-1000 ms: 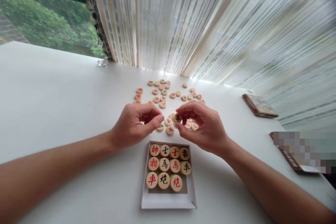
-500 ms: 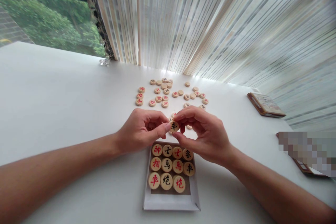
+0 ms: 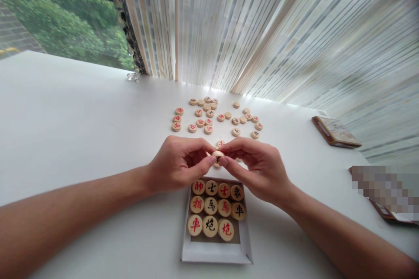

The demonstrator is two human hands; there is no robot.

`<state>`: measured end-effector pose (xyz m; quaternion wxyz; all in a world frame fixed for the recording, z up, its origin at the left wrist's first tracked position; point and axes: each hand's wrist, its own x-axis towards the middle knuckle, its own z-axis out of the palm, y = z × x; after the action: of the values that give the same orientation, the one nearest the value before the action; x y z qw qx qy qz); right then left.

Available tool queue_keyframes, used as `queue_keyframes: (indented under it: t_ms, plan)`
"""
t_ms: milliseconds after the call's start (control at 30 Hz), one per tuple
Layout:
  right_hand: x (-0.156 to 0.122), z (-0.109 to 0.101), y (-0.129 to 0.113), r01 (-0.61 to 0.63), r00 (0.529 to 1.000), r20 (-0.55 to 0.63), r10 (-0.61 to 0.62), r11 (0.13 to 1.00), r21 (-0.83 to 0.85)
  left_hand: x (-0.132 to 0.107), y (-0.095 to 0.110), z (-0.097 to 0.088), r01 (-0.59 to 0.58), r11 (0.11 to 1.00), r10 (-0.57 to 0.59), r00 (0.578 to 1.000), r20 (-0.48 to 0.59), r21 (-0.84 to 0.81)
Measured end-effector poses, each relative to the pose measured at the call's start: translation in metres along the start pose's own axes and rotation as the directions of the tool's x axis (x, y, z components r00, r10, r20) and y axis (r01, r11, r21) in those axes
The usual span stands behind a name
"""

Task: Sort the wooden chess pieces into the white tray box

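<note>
Between my two hands, just above the far edge of the box, is a round wooden Chinese chess piece with a black character, tilted so its rim shows. My left hand pinches it from the left with thumb and fingers. From the right, the thumb and fingertips of my right hand close on it too. Below them lies a shallow white box holding rows of pieces with red or black characters, among them a red-marked piece at the end of the nearest row. Loose pieces behind my fingertips are partly hidden.
Many loose chess pieces lie scattered over the white table, some face down. A brown box sits at the right, with another item, partly blurred out, nearer. A striped curtain hangs along the back.
The chess piece has turned in my fingers, from its face showing to its rim showing. My right fingers have moved closer to my left ones. The view has shifted slightly.
</note>
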<state>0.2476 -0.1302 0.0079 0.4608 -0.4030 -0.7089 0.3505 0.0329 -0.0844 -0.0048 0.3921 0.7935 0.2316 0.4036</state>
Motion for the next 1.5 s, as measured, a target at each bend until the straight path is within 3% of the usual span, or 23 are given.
queue_keyframes:
  t_ms: [167,367,533,1500]
  plan:
    - [0.0008,0.0021,-0.0018,-0.038,0.999,-0.007,0.039,0.994,0.106,0.0017,0.0005,-0.0012,-0.045,0.999,0.046,0.998,-0.036,0.028]
    - [0.0029,0.0035,-0.0045,-0.032,0.999,-0.036,0.039,0.984,0.177,0.0026,0.0027,-0.0009,0.044,0.996,-0.048,0.998,-0.041,-0.08]
    - [0.0042,0.0032,-0.0053,-0.025,0.997,-0.066,0.036,0.986,0.164,0.0026,0.0031,0.0005,0.044,0.99,-0.052,0.997,-0.056,-0.135]
    - [0.0046,0.0006,-0.0009,-0.16,0.985,0.001,0.172,0.92,0.357,0.0042,0.0036,0.0019,0.105,0.951,-0.118,0.993,-0.028,-0.29]
